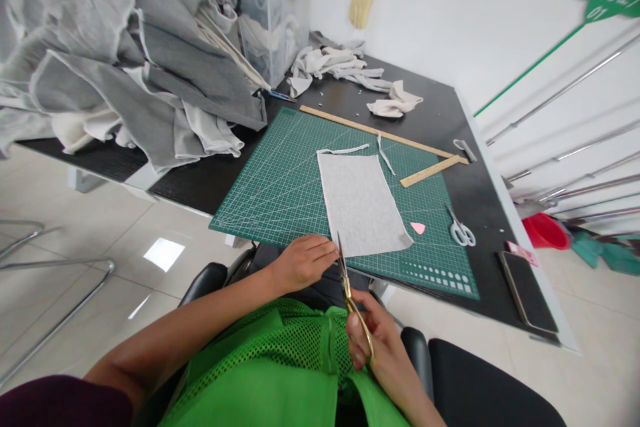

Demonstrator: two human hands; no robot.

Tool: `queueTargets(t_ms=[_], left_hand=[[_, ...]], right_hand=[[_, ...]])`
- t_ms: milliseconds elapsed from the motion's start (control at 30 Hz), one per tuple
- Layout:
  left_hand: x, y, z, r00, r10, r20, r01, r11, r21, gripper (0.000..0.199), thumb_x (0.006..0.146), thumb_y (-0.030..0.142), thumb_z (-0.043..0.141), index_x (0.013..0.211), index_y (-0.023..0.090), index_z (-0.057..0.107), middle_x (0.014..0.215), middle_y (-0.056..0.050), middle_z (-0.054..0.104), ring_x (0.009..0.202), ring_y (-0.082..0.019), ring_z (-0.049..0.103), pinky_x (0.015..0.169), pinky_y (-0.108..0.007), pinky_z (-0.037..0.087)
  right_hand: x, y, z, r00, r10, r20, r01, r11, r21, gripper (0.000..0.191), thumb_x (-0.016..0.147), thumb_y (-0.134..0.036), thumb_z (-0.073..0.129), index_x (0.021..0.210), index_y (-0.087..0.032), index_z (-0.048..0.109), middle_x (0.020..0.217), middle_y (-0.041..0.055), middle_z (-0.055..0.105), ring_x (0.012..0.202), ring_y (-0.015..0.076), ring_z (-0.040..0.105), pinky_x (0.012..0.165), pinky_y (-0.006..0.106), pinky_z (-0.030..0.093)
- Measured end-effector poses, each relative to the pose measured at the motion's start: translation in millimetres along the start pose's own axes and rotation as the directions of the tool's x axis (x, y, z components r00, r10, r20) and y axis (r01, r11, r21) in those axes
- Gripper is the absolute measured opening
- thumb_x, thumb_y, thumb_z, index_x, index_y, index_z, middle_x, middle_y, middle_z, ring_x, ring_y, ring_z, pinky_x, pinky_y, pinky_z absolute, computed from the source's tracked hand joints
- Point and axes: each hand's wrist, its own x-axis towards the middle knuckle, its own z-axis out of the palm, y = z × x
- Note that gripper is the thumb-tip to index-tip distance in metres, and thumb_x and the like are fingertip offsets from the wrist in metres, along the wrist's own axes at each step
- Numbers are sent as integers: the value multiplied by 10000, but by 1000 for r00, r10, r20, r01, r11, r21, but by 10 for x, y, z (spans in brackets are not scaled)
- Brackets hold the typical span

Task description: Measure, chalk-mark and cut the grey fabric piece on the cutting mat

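A grey piece of fabric (363, 203) lies on the green cutting mat (270, 173), its near left corner at the mat's front edge. My left hand (307, 261) is closed at that corner, pinching the fabric edge between thumb and fingers. In my right hand (373, 330) are gold-handled scissors (347, 287), with my fingers through the loops. Their blades point away from me and meet the fabric beside my left fingertips. Two thin cut strips (385, 155) lie along the far side of the fabric.
A long wooden ruler (370, 128) and a shorter ruler (433, 171) lie on the mat's far side. To the right are white-handled scissors (463, 233), pink chalk (418, 228) and a phone (527, 290). Piled cloth (195, 67) and a plastic bin (273, 20) stand at left.
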Motion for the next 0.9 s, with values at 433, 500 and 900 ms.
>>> queueTargets(t_ms=[433, 500, 900], left_hand=[[-5, -8, -8, 1000, 22, -12, -22, 1000, -12, 174, 992, 109, 522, 1074, 116, 675, 1026, -86, 740, 952, -193, 681, 886, -357, 616], [-7, -11, -2, 1000, 27, -15, -28, 999, -21, 174, 988, 105, 525, 1078, 113, 674, 1014, -88, 740, 951, -193, 685, 884, -358, 617], [-53, 2, 25, 998, -16, -65, 12, 998, -65, 203, 990, 92, 502, 1089, 128, 675, 1039, -87, 746, 985, -191, 691, 893, -356, 619]], right_hand=[[63, -69, 34, 1000, 9, -29, -9, 1000, 9, 525, 898, -618, 681, 1203, -223, 518, 571, -127, 429, 387, 54, 367, 394, 185, 387], [67, -88, 40, 999, 7, -37, -7, 1000, -3, 523, 893, -628, 679, 1184, -224, 522, 572, -125, 427, 391, 57, 366, 392, 190, 392], [135, -137, 69, 998, 35, -42, -37, 998, -45, 561, 849, -650, 715, 1170, -239, 509, 549, -128, 428, 418, 67, 336, 410, 191, 391]])
